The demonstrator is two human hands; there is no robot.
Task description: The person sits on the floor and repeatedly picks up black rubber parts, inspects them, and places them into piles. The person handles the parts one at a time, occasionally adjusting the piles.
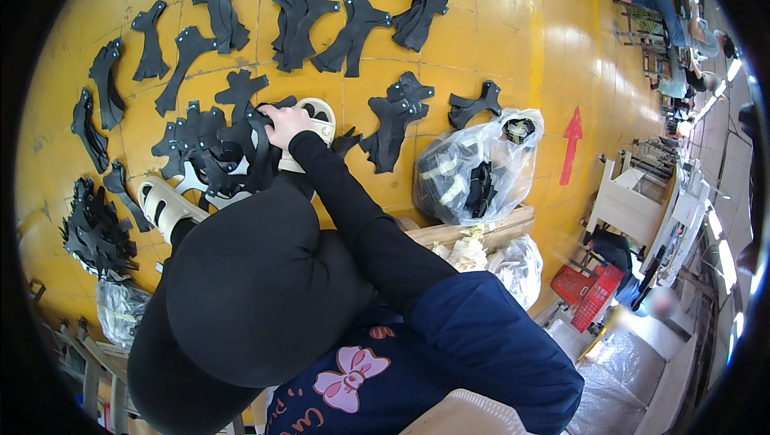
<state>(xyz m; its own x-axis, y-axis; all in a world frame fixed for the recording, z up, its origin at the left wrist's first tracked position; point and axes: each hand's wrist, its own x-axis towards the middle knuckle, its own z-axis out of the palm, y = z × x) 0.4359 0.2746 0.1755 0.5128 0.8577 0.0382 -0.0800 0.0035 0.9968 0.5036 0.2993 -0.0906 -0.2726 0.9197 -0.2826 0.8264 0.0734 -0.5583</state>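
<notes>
Reaching down, your right hand (pixel 286 124) meets a black cut piece (pixel 262 156); whether the fingers pinch it or merely rest on it cannot be told. Your left hand is out of view. The piece lies at the central pile (pixel 210 136), between your beige clogs (pixel 167 209). The step appears to be picking; any lift calls for separating one layer. Stacks (pixel 301 22) lie toward the floor's (pixel 489 50) far edge.

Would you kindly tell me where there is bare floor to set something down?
One bare patch of floor lies between the top row's rightmost black pile and the brighter yellow line; another lies beyond that line, above the red arrow. It is crowded between the two sandals, where the right hand touches the black pieces.
</notes>
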